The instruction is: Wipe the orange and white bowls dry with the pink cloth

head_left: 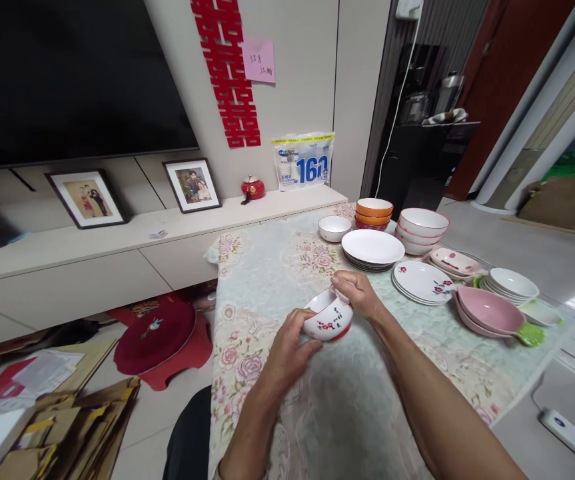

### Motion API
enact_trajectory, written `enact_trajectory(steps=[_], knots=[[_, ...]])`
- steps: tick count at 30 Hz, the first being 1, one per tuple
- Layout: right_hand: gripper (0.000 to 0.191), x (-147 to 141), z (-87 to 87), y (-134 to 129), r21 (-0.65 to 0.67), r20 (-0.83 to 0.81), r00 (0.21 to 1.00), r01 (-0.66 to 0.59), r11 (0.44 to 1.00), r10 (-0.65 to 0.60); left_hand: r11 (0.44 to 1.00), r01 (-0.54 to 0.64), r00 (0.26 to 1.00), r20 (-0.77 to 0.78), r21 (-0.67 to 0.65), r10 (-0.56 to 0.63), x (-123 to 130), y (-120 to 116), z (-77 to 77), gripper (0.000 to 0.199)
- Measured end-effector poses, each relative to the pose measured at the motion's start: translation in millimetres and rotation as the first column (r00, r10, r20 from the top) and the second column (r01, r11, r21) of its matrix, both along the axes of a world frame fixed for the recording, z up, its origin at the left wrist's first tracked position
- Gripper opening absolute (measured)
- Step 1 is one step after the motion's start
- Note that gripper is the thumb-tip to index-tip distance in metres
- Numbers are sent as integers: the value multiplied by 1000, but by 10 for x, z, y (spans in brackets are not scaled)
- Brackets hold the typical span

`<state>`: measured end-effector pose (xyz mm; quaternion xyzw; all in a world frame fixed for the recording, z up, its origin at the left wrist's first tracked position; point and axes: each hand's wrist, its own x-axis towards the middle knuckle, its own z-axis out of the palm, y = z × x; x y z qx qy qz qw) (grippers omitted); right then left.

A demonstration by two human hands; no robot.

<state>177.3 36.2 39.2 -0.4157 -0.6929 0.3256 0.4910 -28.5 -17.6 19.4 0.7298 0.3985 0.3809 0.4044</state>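
Note:
A white bowl (328, 323) with red blossoms, dark lettering and a red foot is tilted between my two hands, over the near middle of the table. My left hand (291, 343) grips its left side, thumb below and fingers at the rim. At the right rim, my right hand (360, 293) is closed round a pale wipe (341, 293), pressed against the bowl; most of the wipe is hidden under the fingers. Beyond my hands stands a small white bowl (334, 229) near a stack of white plates (372, 247).
On the flowered tablecloth (262, 287), orange bowls (374, 208), white bowls with pink rims (423, 223), blossom plates (423, 281), pink dishes (490, 311) and small white bowls (514, 283) crowd the right side. A red stool (157, 333) stands left of the table.

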Motion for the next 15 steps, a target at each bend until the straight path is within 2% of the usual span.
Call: enact_trajectory(steps=[3,6,9,11,13,15], knots=[[42,3,-92,68,-79,-120,992,37,996,-46,1000,0,999,-38,1,0,-15,29,-32,25],[31,-58,-100,60,-27,-114,987,113,993,-116,1000,-11,1000,-21,-6,11,23,-8,-35,16],[32,-194,-33,-60,162,6,984,172,972,-175,995,-74,996,35,-65,77,82,-55,-32,14],[31,-345,23,-190,346,108,968,179,921,-228,988,-100,987,117,-119,114,115,-60,-46,16],[30,-530,67,-330,518,211,940,124,847,-267,975,-133,962,213,-177,170,135,-37,-76,16],[31,-700,93,-443,615,321,910,12,788,-264,955,-186,935,256,-231,244,139,-2,-110,16]])
